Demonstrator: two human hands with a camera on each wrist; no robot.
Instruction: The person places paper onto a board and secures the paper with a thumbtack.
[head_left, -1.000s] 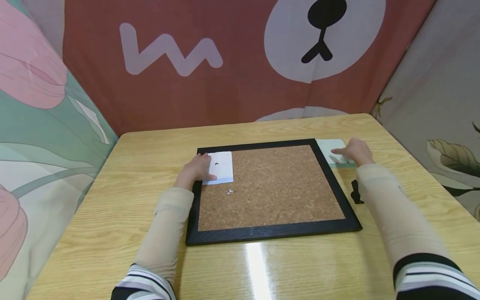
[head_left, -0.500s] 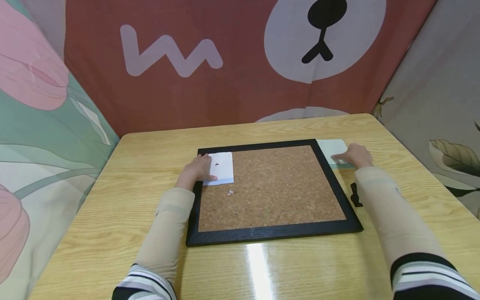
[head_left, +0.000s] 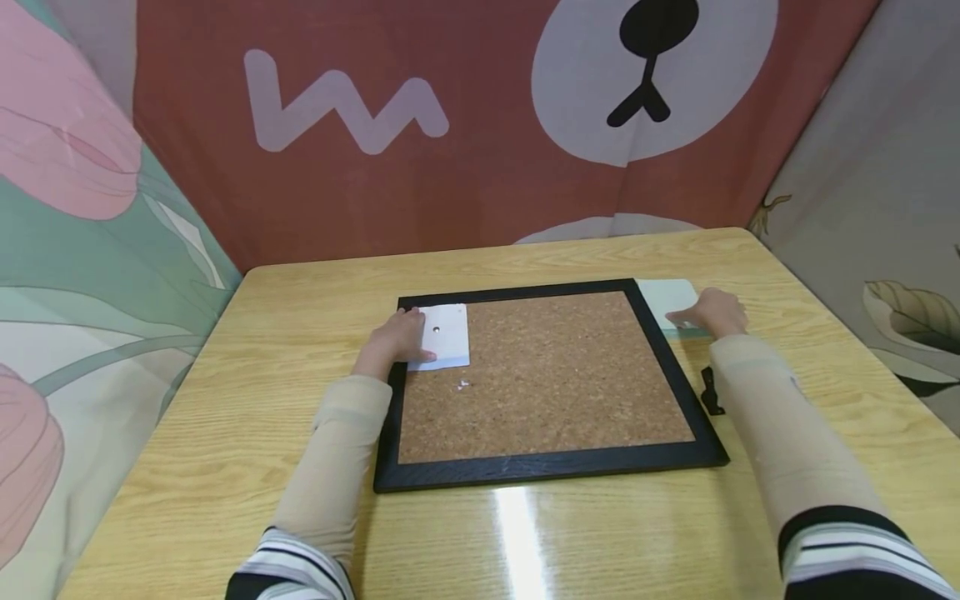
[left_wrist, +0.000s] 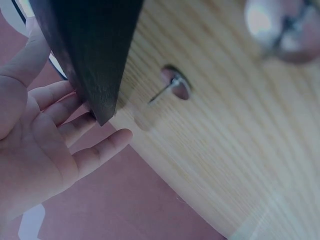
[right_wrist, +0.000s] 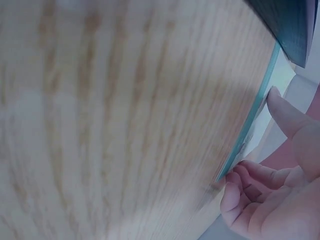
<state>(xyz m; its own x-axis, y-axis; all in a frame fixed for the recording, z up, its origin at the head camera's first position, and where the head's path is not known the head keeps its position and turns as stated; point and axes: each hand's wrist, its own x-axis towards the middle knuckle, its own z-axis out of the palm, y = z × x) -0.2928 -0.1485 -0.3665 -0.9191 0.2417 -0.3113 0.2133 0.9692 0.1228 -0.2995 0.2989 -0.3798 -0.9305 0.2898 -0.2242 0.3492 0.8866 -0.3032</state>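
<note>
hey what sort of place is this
Probably an indoor work corner, perhaps screened off: a wood-grain table, a black-framed corkboard lying on it, and printed backdrops behind and at both sides.

A wooden table [head_left: 225, 400] is filling a small indoor corner, with decorated hangings enclosing it at the back and on both sides. The reddish backdrop [head_left: 480, 187] is showing a pale zigzag [head_left: 348, 104] and a cartoon muzzle [head_left: 570, 104]. The left hanging [head_left: 97, 425] is displaying big pink flowers [head_left: 67, 133], while the grey right hanging [head_left: 847, 192] is bearing a printed leaf [head_left: 911, 308]. Folds and seams are suggesting cloth. A streak of light [head_left: 522, 542] is gleaming on the tabletop. Whether the corner is belonging to a home or a workplace cannot be told.
</note>
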